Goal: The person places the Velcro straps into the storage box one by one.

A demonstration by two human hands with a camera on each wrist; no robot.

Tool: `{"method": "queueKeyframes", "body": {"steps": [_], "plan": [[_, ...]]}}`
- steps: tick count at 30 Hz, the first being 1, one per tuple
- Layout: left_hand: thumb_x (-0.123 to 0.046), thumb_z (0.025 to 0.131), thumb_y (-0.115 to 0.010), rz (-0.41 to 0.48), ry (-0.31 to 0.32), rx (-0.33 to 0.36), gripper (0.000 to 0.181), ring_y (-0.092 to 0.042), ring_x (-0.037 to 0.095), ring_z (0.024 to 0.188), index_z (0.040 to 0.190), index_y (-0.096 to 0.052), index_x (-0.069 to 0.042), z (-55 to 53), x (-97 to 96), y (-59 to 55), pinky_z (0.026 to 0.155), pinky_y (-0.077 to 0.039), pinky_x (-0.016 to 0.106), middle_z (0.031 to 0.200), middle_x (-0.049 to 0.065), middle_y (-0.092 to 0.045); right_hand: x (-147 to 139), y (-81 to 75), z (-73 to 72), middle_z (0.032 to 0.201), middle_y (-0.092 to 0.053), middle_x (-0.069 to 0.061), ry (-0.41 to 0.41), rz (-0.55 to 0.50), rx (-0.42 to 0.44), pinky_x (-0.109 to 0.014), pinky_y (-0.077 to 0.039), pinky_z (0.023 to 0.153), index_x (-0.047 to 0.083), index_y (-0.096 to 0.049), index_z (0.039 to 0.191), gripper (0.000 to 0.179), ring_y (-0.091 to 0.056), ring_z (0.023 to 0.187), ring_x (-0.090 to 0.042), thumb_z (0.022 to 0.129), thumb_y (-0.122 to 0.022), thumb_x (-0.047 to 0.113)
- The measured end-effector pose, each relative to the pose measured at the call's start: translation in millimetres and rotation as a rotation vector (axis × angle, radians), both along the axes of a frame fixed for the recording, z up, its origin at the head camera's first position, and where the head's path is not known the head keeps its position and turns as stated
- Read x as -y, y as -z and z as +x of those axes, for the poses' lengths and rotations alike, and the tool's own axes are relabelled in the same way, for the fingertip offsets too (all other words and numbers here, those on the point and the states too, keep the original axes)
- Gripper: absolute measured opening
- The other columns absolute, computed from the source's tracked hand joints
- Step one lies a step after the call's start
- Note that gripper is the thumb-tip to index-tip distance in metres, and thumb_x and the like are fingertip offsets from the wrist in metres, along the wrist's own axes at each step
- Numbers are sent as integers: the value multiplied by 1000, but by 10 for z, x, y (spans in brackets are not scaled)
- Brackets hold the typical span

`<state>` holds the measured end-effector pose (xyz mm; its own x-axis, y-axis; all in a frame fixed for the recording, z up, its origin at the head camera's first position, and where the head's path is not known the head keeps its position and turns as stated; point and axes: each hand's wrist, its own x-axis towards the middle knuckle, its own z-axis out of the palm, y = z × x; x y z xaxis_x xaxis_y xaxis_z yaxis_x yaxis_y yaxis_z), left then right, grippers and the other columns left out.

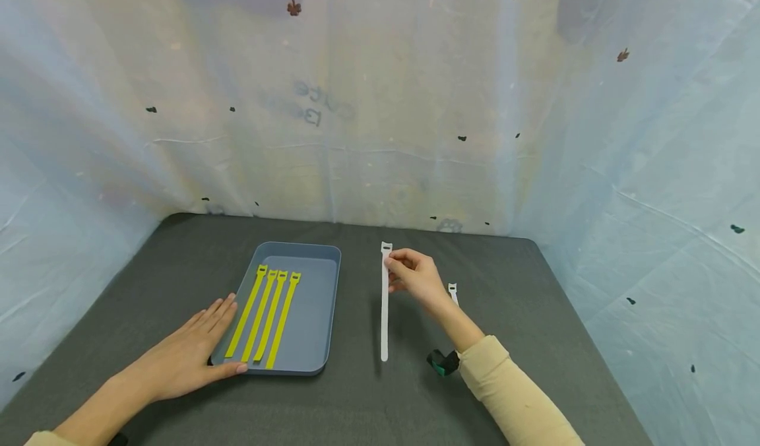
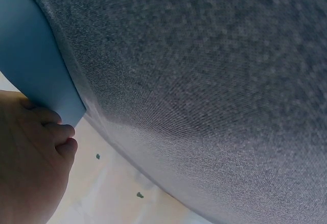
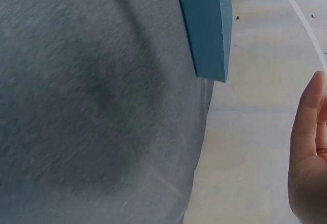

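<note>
My right hand (image 1: 420, 280) pinches a white cable strap (image 1: 384, 320) near its slotted head. The strap hangs straight down above the dark cloth, to the right of the tray, and casts a shadow. In the right wrist view, part of that white strap (image 3: 302, 19) rises from the fingertips. My left hand (image 1: 185, 355) rests along the left edge of a blue-grey tray (image 1: 315, 320), fingers straight and thumb at the front corner. Inside the tray lie several yellow cable straps (image 1: 283, 320), side by side and slanted, slotted heads at the far end.
Another white strap (image 1: 453, 291) lies right of the tray, mostly hidden behind my right forearm. A black and green piece (image 1: 444, 363) shows beside the right sleeve. Dark grey cloth (image 1: 356, 406) covers the table, and pale sheeting (image 1: 380, 103) hangs behind and at both sides.
</note>
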<state>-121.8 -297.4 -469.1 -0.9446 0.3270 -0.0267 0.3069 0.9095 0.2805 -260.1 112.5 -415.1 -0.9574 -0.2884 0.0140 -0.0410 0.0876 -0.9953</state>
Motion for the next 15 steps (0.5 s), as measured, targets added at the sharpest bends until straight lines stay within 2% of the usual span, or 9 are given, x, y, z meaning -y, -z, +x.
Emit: {"method": "queueKeyframes", "body": {"steps": [4,10,15], "plan": [[-77,90,-59,0,1,5,115,-22,46,155,164,-22,3,-1,-3,-5,125,-21,60,171,23,-18,93,-41,16,90,-65,-6,-9,-27,-9,-31,-63,66,-6,-67,120,24,-65,78,-17,104,-65,12],[-77,90,-59,0,0,4,115,-22,45,155,163,-23,3,2,-2,-10,127,-18,57,171,23,-18,247,-72,23,88,-65,-7,-26,-42,-22,-37,-64,67,-5,-69,117,20,-65,75,-18,103,-66,9],[-78,90,-58,-7,2,-1,115,-22,45,155,163,-23,3,-2,3,-7,126,-20,58,171,23,-18,381,-74,23,87,-66,-5,-53,-65,-30,-32,-63,64,-6,-69,117,21,-65,74,-19,103,-66,9]]}}
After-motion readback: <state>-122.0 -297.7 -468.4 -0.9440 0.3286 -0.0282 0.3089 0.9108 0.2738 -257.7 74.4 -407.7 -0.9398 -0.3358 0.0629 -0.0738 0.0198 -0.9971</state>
